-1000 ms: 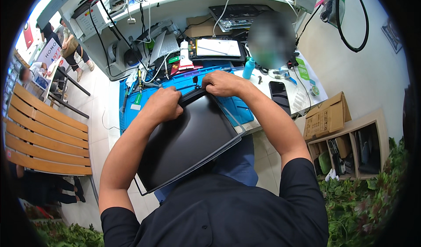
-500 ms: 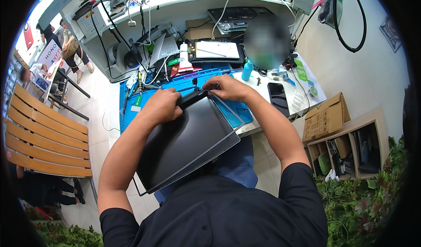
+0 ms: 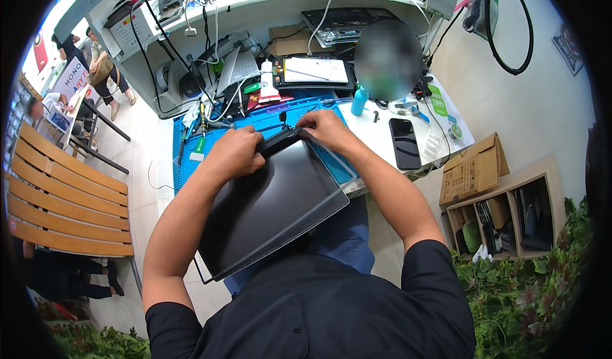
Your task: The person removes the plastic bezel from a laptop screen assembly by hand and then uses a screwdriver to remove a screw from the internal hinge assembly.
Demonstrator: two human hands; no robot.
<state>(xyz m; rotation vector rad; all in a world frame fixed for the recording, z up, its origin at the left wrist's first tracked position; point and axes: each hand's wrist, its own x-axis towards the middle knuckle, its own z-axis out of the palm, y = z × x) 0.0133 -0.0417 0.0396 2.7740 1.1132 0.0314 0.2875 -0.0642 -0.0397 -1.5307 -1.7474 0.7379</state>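
Note:
A dark laptop screen panel with a thin, loose frame rests slanted over my lap against the bench's front edge. My left hand grips its dark upper edge, knuckles bent. At the upper right corner, beside a small hinge-like piece, my right hand pinches the frame with thumb and finger. Under that edge lies a blue repair mat, with screwdrivers and small tools at its left.
The white bench holds a phone, blue bottle, white tube, devices and cables. An orange slatted bench stands left; people are beyond it. At right are a cardboard box and cubby shelf.
My right hand has shifted slightly at the panel's corner, its thumb and finger repositioned on the frame. My left hand and the panel stay nearly where they were.

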